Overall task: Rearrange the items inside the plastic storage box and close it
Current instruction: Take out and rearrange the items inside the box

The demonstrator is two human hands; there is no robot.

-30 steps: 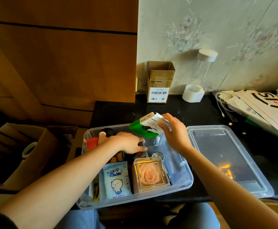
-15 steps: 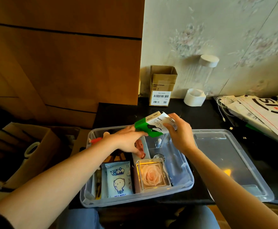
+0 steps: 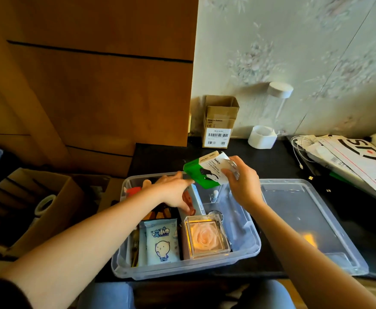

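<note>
Over a dark tabletop, a clear plastic storage box (image 3: 252, 250) sits open, its lid (image 3: 312, 219) lying flat just to its right. Above the box's far edge, the right hand (image 3: 244, 182) pinches a green and white carton (image 3: 206, 170) by one end, fingers curled around it. The left hand (image 3: 173, 191) reaches toward the carton with fingers nearly straight, holding nothing. Inside the box, near the front, lie a pack of wet wipes (image 3: 161, 240) and a clear case holding a rose (image 3: 206, 237); the right portion looks mostly free. Placing the carton well probably means laying it flat in that free space, low enough for the lid to seat.
</note>
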